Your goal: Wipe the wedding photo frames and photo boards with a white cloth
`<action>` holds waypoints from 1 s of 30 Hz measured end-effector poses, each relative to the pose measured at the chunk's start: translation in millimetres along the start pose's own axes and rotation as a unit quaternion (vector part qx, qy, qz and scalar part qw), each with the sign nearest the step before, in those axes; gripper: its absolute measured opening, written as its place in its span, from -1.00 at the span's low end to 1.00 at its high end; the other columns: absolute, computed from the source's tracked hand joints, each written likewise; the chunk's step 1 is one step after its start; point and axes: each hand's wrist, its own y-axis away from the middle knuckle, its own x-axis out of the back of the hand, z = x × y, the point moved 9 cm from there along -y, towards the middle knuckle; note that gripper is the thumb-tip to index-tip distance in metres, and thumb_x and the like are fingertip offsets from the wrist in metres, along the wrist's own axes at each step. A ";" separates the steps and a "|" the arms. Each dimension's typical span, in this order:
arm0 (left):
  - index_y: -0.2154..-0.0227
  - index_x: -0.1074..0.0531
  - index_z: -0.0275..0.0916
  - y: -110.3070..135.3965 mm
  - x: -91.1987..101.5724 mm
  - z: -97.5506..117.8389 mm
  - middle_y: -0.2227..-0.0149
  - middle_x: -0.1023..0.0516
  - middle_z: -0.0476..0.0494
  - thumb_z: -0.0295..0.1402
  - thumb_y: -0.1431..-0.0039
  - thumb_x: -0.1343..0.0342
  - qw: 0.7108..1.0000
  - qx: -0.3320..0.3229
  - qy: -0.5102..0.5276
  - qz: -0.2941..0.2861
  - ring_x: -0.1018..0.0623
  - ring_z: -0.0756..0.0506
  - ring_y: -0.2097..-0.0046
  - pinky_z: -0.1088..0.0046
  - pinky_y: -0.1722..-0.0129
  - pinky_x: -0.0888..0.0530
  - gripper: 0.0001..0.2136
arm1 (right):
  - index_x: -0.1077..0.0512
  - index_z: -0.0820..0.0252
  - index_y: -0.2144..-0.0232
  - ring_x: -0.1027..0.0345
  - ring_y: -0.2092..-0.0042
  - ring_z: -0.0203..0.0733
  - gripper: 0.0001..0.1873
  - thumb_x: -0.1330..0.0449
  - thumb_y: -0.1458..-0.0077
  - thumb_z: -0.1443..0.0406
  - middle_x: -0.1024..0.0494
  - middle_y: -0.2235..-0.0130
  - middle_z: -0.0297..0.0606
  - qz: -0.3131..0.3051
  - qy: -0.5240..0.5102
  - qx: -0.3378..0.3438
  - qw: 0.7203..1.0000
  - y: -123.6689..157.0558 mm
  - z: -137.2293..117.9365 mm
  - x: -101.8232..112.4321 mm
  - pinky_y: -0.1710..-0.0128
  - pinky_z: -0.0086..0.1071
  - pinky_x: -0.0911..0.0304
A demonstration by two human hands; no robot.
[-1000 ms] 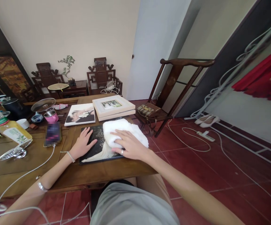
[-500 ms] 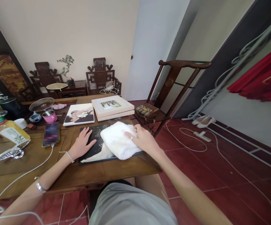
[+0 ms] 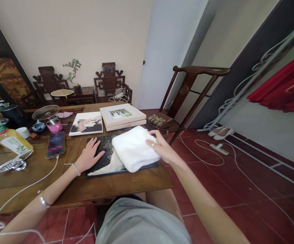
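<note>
A dark rectangular picture panel (image 3: 103, 163) with pale speckles and a white dress-like shape lies at the table's front right. My left hand (image 3: 90, 154) rests on its left side, fingers spread, holding nothing. On the right half of the panel is a folded, fluffy white towel (image 3: 133, 149), which hides that part of the picture. My right hand (image 3: 163, 149) grips the towel's right edge, thumb on top; the other fingertips are partly hidden behind it.
Behind the panel lie two stacked pale frames (image 3: 123, 118) and a photo print (image 3: 87, 123). To the left are a phone (image 3: 56, 145) on a cable, a claw clip (image 3: 15, 164), a pink mug (image 3: 54, 125) and a bottle (image 3: 12, 139). A wooden chair (image 3: 187, 88) stands beyond the right edge.
The towel has shifted slightly right and its far corner stands higher and squarer. My right hand has moved a little right with it. My left hand has stayed in place.
</note>
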 end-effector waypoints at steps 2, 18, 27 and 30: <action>-0.21 -0.15 -0.25 0.2 0.1 -0.2 -0.31 -0.07 -0.33 0.02 -0.26 0.15 1.000 -0.003 0.001 0.005 0.01 -0.26 -0.34 0.04 -0.24 -0.10 -0.42 | -0.03 0.04 0.10 -0.35 0.42 -0.22 -0.66 -0.04 -0.09 0.22 -0.41 0.32 -0.37 -0.001 -0.101 -0.050 0.994 2.6 18.1 2.0 0.48 -0.39 -0.28; -0.21 -0.15 -0.25 1.0 0.9 2.6 -0.31 -0.08 -0.31 0.02 -0.26 0.16 1.000 -0.001 0.000 0.002 0.00 -0.27 -0.34 0.03 -0.24 -0.11 -0.42 | -0.45 0.11 0.25 -0.13 -0.20 0.05 -0.87 -0.19 -0.09 0.34 -0.37 -0.14 -0.11 -0.020 0.345 0.409 0.844 108.9 -102.4 -44.7 -0.15 0.03 -0.13; -0.22 -0.15 -0.30 -0.7 -0.1 0.7 -0.32 -0.05 -0.33 0.03 -0.26 0.18 1.000 0.001 -0.004 -0.013 0.02 -0.28 -0.35 0.05 -0.25 -0.09 -0.39 | -0.46 0.14 0.34 -0.26 -0.08 0.08 -0.90 -0.14 -0.14 0.29 -0.47 -0.03 -0.16 -0.062 0.357 0.336 0.869 64.3 -101.8 -77.2 -0.19 0.41 0.49; -0.22 -0.14 -0.33 -0.9 0.6 2.5 -0.31 -0.06 -0.35 0.02 -0.26 0.18 1.000 -0.007 -0.006 -0.014 0.02 -0.28 -0.35 0.05 -0.26 -0.06 -0.38 | -0.46 0.13 0.32 -0.31 0.01 0.02 -0.84 -0.12 -0.05 0.42 -0.50 0.09 -0.16 -0.026 0.334 0.348 0.876 52.7 -105.9 -66.5 -0.21 0.36 0.41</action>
